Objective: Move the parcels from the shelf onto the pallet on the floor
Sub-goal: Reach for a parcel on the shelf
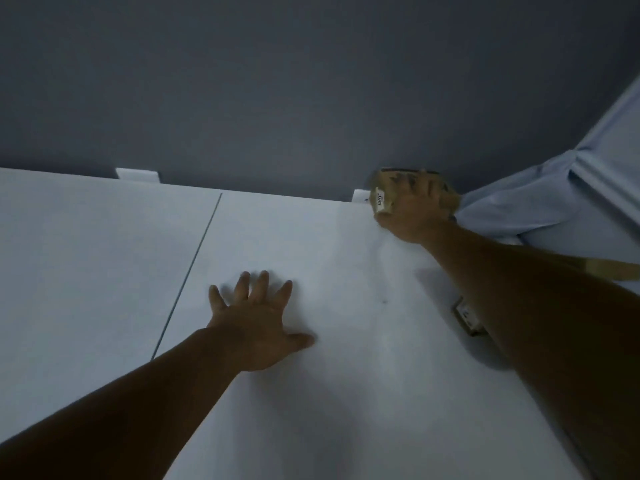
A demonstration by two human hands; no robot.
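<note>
We are pressing our left hand flat on the white shelf, its fingers spread and released, holding nothing, with bare white surface lying open on every side of it. A thin seam is running across the shelf just left of that hand, from the back edge toward us. At the far right, where the back edge is meeting the grey wall, our right hand is grasping a small cardboard parcel, fingers curling over its top and a pale label showing on its left face. We cannot tell whether it is resting on the rim or hanging just clear of it. A second parcel is lying on the shelf nearer to us, mostly hidden under the right forearm, with only a labelled corner showing. Pale blue cloth is crowding in from the right, reaching the wrist and closing off that side. Two small white brackets are standing along the back edge, one well to the left and the other just beside the gripped parcel.
</note>
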